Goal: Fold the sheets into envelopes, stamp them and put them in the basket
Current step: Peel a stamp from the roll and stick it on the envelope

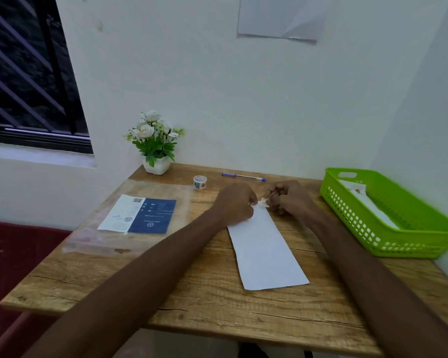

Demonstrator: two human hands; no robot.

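Wooden table (93, 277), blue-white label (140, 214), print unreadable.

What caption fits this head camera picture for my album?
Both hands, left hand and right hand, pinch a small sticker over the folded paper, green basket waiting nearby.

You have a wooden table (191, 293) before you. On it lie a folded white sheet (265, 251) near the middle, a clear plastic packet (129, 215) with a blue label to its left, a tape roll (200, 182), a blue pen (243, 176), a potted flower (154, 143) at the far edge, and a green basket (388, 215) on the right.
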